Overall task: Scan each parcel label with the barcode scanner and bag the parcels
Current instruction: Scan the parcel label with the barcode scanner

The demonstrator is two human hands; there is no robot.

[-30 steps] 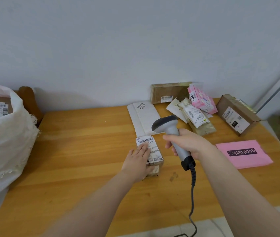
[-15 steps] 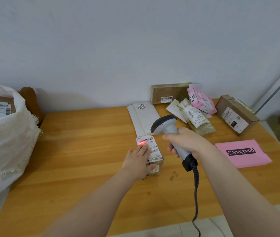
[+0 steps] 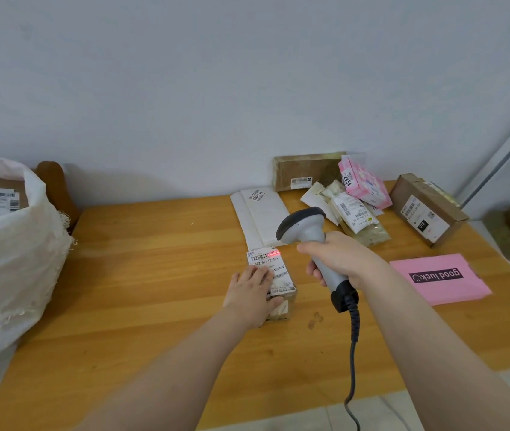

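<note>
Right hand (image 3: 337,259) is gripping the barcode scanner (image 3: 305,227) by its handle, fingers wrapped round, and casting red light on the label (image 3: 267,259) of the small parcel (image 3: 281,301) at mid-table (image 3: 154,275), scanner at its 3 o'clock, while left hand (image 3: 252,293) is pressing it flat, fingers straight.

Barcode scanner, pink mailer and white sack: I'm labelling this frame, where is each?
barcode scanner (image 3: 302,230), head view, grey head.
pink mailer (image 3: 454,293), head view, bare lower part.
white sack (image 3: 14,259), head view, woven side.
</note>
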